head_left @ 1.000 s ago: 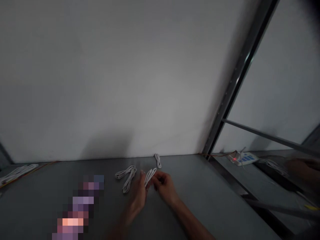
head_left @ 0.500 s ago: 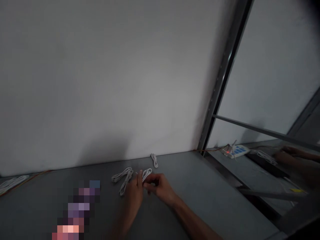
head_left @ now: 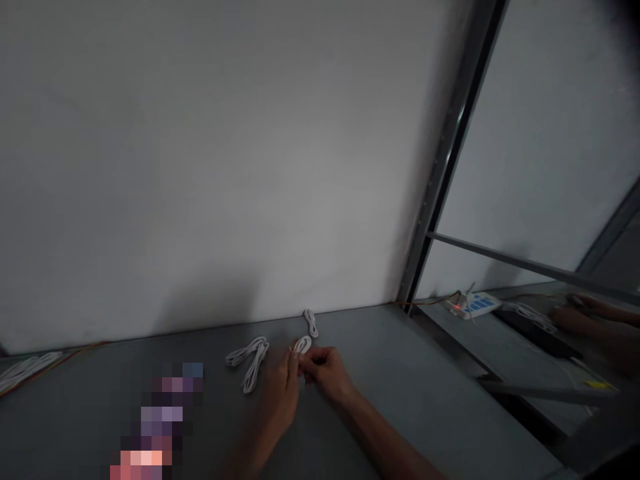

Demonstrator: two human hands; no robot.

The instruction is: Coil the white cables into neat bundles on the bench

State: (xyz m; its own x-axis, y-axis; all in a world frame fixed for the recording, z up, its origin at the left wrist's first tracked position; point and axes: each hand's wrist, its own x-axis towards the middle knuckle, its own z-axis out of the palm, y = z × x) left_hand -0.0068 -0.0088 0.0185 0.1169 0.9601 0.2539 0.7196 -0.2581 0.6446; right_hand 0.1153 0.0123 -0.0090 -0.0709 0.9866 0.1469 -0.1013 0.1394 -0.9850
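Observation:
Between my two hands is a small coiled white cable (head_left: 303, 345), its loops poking up past my fingertips. My left hand (head_left: 285, 383) is closed round the coil from the left. From the right, my right hand (head_left: 325, 373) pinches at the lower part of the same cable, thumb and index finger together; the exact grip is partly hidden. Just left of my hands, two more white cable bundles (head_left: 255, 365) lie on the grey tabletop (head_left: 400, 380). Behind my hands, near the wall, rests another coiled white cable (head_left: 311, 323).
White cables (head_left: 25, 372) and a thin orange wire lie at the far left. A pixelated patch (head_left: 155, 427) hides something at lower left. Right of a metal post (head_left: 440, 173), another table holds a white-and-blue power strip (head_left: 477, 305), a black item (head_left: 540, 333) and another person's hands (head_left: 575, 320).
My left hand has shifted slightly right and now sits closer to my right hand. The cable coil has turned and shows a rounder loop above the fingers.

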